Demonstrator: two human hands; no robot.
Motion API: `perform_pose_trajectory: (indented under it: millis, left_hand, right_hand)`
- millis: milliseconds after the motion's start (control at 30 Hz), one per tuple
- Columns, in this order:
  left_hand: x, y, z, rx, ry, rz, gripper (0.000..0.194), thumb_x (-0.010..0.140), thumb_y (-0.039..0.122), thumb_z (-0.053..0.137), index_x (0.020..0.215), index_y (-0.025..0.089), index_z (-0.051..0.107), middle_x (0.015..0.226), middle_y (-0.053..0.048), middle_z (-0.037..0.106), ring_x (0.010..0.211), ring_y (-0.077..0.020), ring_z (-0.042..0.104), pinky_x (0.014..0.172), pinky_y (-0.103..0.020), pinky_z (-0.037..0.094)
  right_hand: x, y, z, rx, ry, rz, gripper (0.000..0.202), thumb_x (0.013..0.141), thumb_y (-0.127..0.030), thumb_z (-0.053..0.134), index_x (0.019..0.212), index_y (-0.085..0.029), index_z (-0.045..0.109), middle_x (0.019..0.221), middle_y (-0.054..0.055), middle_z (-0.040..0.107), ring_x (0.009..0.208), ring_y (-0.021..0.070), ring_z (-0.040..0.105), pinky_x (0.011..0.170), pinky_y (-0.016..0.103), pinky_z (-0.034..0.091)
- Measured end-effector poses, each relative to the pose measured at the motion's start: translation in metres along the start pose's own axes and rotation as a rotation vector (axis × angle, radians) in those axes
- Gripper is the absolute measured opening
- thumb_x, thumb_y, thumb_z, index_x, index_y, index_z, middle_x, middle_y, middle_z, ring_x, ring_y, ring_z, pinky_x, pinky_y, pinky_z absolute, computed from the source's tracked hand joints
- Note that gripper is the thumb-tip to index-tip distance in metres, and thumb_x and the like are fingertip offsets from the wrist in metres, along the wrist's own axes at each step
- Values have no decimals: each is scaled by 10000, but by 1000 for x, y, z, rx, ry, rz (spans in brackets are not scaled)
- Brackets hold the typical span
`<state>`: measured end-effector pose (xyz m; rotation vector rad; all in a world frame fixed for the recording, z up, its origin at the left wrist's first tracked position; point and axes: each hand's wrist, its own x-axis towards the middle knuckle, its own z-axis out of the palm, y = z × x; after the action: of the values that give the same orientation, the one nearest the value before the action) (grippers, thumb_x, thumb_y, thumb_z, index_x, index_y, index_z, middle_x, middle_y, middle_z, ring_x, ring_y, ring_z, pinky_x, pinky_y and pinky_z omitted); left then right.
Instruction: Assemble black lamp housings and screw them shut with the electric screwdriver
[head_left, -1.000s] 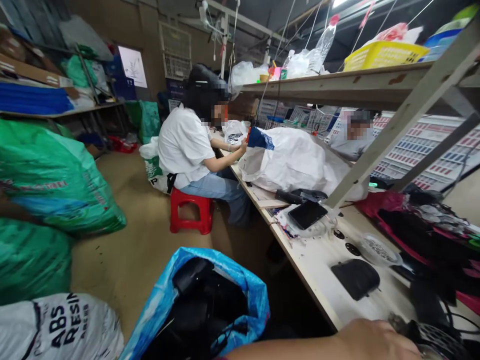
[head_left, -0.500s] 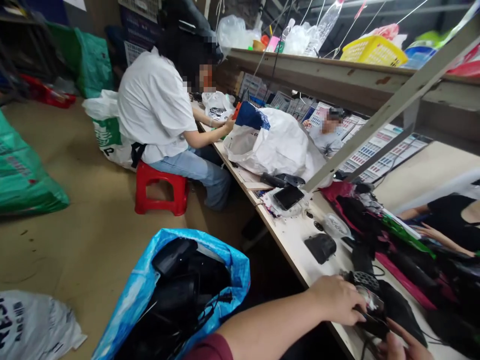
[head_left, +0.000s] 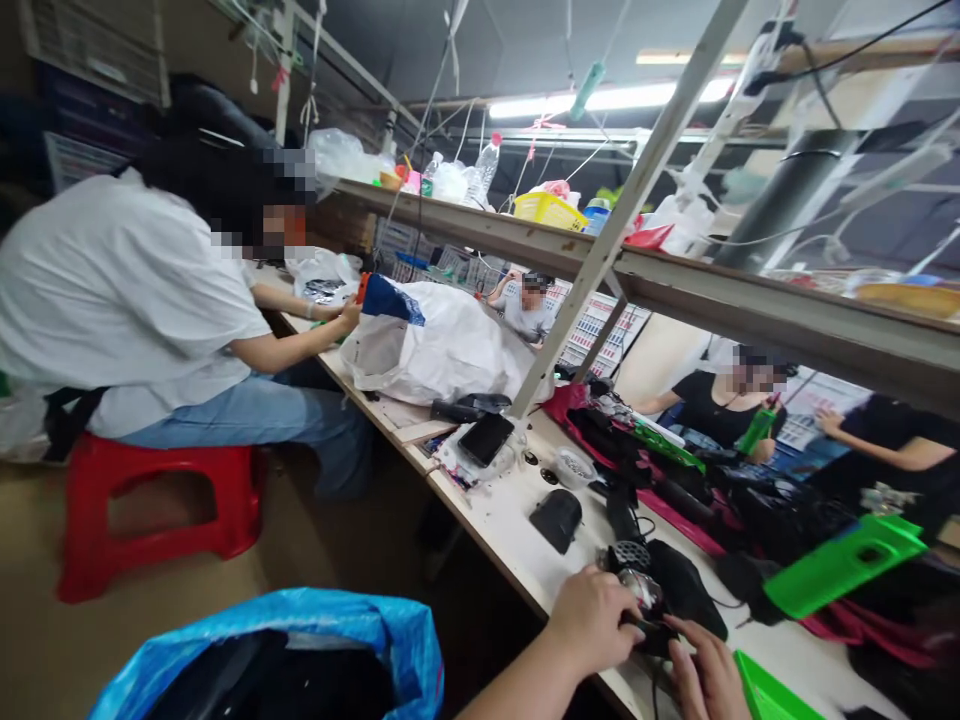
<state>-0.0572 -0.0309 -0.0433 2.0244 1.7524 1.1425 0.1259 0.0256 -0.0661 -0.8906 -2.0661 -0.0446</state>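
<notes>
My left hand (head_left: 596, 622) is closed, its fingertips gripping a black appliance part (head_left: 652, 635) near the table's front edge. My right hand (head_left: 709, 668) holds the same part from the other side, thumb and fingers bent against it. A shiny round metal piece (head_left: 639, 588) sits just beyond my fingertips, with a honeycomb grille (head_left: 628, 555) behind it. Whether these pieces are joined to the held part I cannot tell. Right of them lies a dark housing (head_left: 684, 595). A curved black cover (head_left: 556, 520) rests on the table farther left.
A blue bag (head_left: 416, 640) of black casings stands below the table. Green casings (head_left: 847, 568) lie at right. A phone (head_left: 486, 440), a clear dish (head_left: 574, 466) and a white sack (head_left: 450, 340) are on the table. A co-worker (head_left: 150, 300) sits left on a red stool (head_left: 157, 500).
My view has swung right and upward, bringing the green casings and more people into sight. Both hands stay on the black part, with little visible change in grip.
</notes>
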Motion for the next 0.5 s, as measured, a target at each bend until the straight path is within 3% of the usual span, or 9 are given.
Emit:
perform_pose_trajectory:
  millis: [200, 500]
  left_hand:
    - [-2, 3, -5, -47, -24, -36, 249, 803, 412, 675, 951, 223, 739, 980, -49, 721, 991, -224, 618, 863, -358, 499]
    - [-2, 3, -5, -71, -43, -14, 260, 835, 406, 653, 947, 176, 700, 980, -57, 697, 1024, -224, 609, 863, -427, 496]
  right_hand:
    - [-5, -3, 2, 51, -36, 56, 477, 904, -602, 407, 1031, -208, 643, 1034, 111, 640, 999, 289, 636, 857, 461, 530]
    - [-8, 13, 3, 52, -84, 35, 412, 907, -556, 456, 1070, -222, 633, 1079, 103, 629, 1044, 288, 617, 870, 455, 529]
